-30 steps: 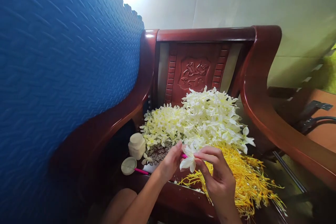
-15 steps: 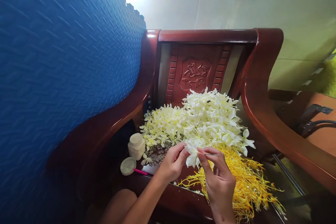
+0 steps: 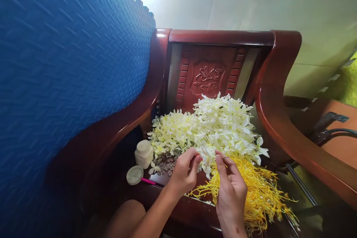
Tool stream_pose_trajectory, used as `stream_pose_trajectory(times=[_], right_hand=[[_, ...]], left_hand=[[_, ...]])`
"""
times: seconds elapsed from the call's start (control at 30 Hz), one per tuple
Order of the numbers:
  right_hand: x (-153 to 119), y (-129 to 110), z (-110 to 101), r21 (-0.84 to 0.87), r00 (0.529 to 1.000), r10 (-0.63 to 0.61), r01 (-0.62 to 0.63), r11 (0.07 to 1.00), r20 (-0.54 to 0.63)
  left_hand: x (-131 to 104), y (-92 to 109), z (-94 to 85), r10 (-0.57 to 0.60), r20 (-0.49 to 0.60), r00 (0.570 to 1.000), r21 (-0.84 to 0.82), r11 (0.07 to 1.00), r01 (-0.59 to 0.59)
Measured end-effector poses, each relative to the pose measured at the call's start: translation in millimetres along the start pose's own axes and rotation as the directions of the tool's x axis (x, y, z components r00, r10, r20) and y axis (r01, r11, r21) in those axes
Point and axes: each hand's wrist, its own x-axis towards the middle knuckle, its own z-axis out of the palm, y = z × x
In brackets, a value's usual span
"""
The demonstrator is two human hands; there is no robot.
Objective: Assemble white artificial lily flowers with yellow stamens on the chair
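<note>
My left hand [image 3: 185, 173] is closed, thumb and forefinger pinched at the left side of a white artificial flower [image 3: 207, 156]. Exactly what its fingertips grip is too small to make out. On the flower's other side, my right hand [image 3: 231, 191] pinches a thin wire-like stem [image 3: 225, 157] between thumb and fingers. Behind both hands rises a large heap of white flowers [image 3: 225, 126]. Beside and under my right hand lies a bunch of yellow stringy stamens [image 3: 259, 189]. Small clear ring-like pieces [image 3: 166, 163] are scattered left of my left hand.
A whitish jar [image 3: 144, 154] and a round lid [image 3: 134, 175] stand at the seat's left, with a pink-handled tool [image 3: 147, 181] resting against the lid. Everything sits on a dark red wooden chair [image 3: 220, 37]. A blue foam mat [image 3: 75, 44] stands upright along the left armrest.
The white flower between my hands has shifted slightly, and my hands are a little farther apart. My right-hand fingers have straightened somewhat. The view has tilted slightly.
</note>
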Motion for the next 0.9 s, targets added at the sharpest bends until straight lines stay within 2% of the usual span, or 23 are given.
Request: stream_pose_trajectory(times=[0.07, 0.2, 0.33, 0.4, 0.53, 0.63, 0.7, 0.8, 0.87, 0.9], right_hand=[[2, 1, 0, 0.058, 0.999, 0.003, 0.000, 0.998, -0.050], [3, 3, 3, 0.121, 0.999, 0.029, -0.024, 0.992, -0.043], [0, 0, 7, 0.215, 0.985, 0.169, -0.170, 0.962, 0.022], [-1, -1, 8, 0.232, 0.978, 0.192, -0.205, 0.951, 0.079], [-3, 3, 9, 0.231, 0.969, 0.184, -0.219, 0.948, 0.165], [-3, 7, 6, 0.187, 0.975, 0.103, -0.141, 0.972, 0.196], [-3, 8, 3, 0.178, 0.976, 0.000, -0.039, 0.983, 0.218], [-2, 4, -2, 0.209, 0.954, -0.156, 0.103, 0.972, 0.256], [-1, 1, -3, 0.210, 0.950, -0.161, 0.106, 0.972, 0.266], [-1, -1, -3, 0.200, 0.951, -0.136, 0.081, 0.976, 0.276]], left_hand=[[0, 0, 0.3, 0.012, 0.008, 1.000, 0.007, 1.000, -0.012], [-3, 0, 2.9, 0.015, -0.002, 1.000, 0.014, 1.000, -0.015], [-7, -3, 8.5, 0.043, -0.019, 0.999, 0.017, 0.999, -0.043], [-9, -5, 11.2, 0.048, -0.030, 0.998, 0.007, 0.999, -0.048], [-11, -7, 11.7, 0.008, -0.039, 0.999, -0.052, 0.999, -0.010], [-9, -6, 6.9, -0.073, -0.033, 0.997, -0.188, 0.980, 0.066], [-6, -4, 3.6, -0.154, 0.003, 0.988, -0.356, 0.923, 0.145], [-2, -4, 3.2, -0.248, 0.079, 0.965, -0.622, 0.744, 0.243], [-1, -3, 6.0, -0.293, 0.107, 0.950, -0.714, 0.643, 0.279], [-1, -3, 7.7, -0.315, 0.109, 0.943, -0.726, 0.622, 0.292]])
